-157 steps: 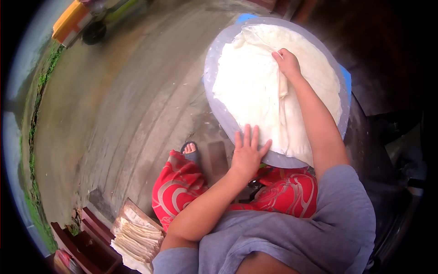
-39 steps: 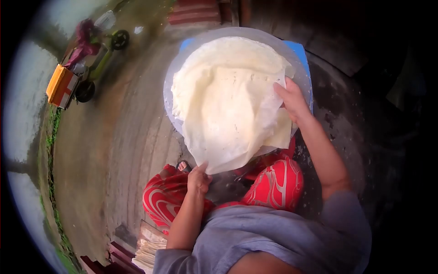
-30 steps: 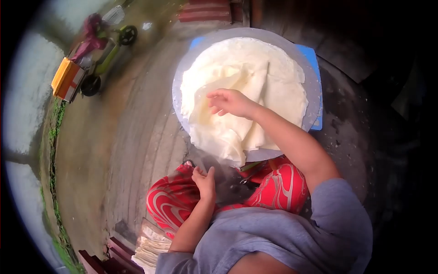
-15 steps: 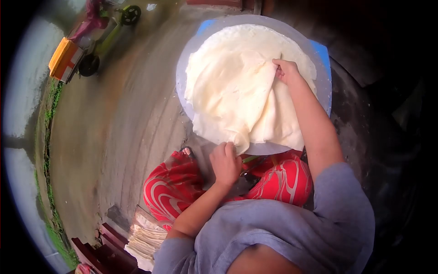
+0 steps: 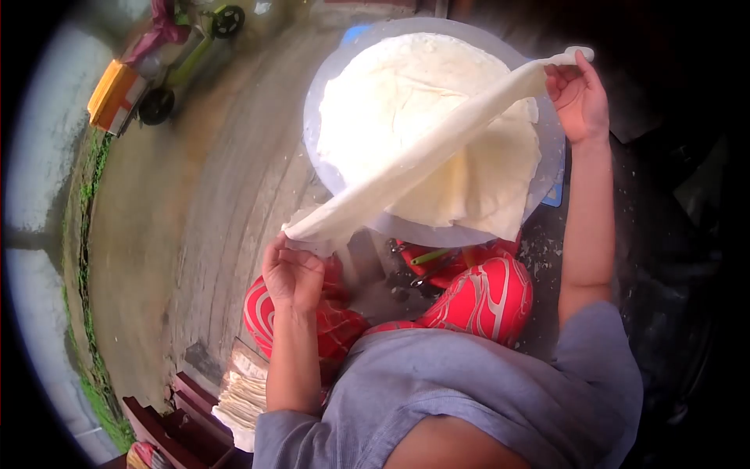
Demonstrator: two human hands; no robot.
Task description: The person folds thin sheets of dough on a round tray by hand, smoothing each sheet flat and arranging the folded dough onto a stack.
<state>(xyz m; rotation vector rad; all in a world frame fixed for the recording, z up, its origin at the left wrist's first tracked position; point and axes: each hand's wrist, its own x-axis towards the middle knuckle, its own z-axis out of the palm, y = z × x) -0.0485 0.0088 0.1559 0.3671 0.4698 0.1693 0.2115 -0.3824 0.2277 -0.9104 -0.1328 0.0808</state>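
A thin, pale dough sheet (image 5: 437,137) is stretched diagonally between my hands, its upper part raised in a long fold. My left hand (image 5: 294,273) pinches its lower left end, just off the near left edge of the round board. At the far right, my right hand (image 5: 580,102) grips the other end, beyond the board's rim. Beneath the raised sheet lies a broad round pile of similar dough sheets (image 5: 391,86), partly hidden by it. The pile rests on a greyish round board (image 5: 314,125).
Blue corners of a support (image 5: 554,195) show under the board. Folded pale sheets (image 5: 241,399) are stacked at lower left, beside dark red wooden pieces (image 5: 187,426). A green-handled tool (image 5: 430,256) lies near my knees. A green scooter (image 5: 187,66) and an orange-white box (image 5: 116,94) stand far left.
Both hands have moved apart: the left down and leftward, the right up and rightward. The dough sheet, earlier lying crumpled on the pile, is now lifted and pulled taut between them.
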